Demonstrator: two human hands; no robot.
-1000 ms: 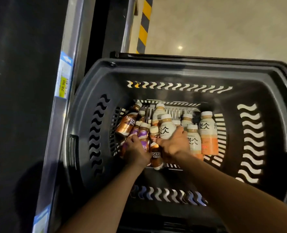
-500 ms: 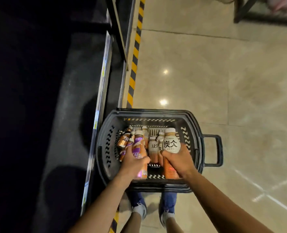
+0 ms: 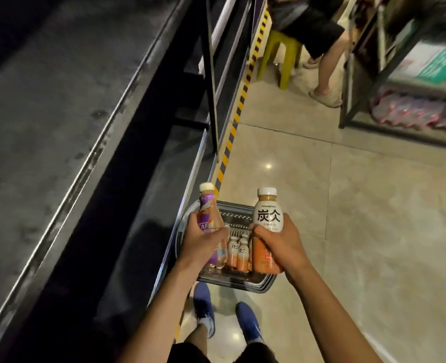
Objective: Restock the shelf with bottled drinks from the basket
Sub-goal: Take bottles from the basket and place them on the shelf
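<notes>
**Inspector:** Hands first. What is recorded?

**Assistant:** The left hand is wrapped around a purple-labelled bottle, with the fingers curled about its lower body. The bottle is held cap-up and slightly tilted, and its cap is pale and rounded. The right hand is closed around a white-labelled bottle. Black characters are printed on the label, tan liquid is seen at the neck, an orange band shows below the grip, and the cap is smooth and white.

**Inspector:** Their position?

**Assistant:** Both are held above the basket. It is of dark plastic and is set on the floor just beside the shelf edge. A row of slanted slots is seen in its far wall.

**Inspector:** Contents?

**Assistant:** Small bottles of the white-and-orange kind are seen upright between the two hands. Their number cannot be told.

**Inspector:** The shelf?

**Assistant:** A dark, dull, scuffed shelf with a metal front rail is noted at the left.

**Inspector:** Surroundings?

**Assistant:** Glossy beige floor tiles are noted, with yellow-and-black striped tape laid along the shelf base. Blue shoes are seen below the basket. Further off, a yellow plastic stool is occupied by a second person. A metal rack is noted at the right.
</notes>
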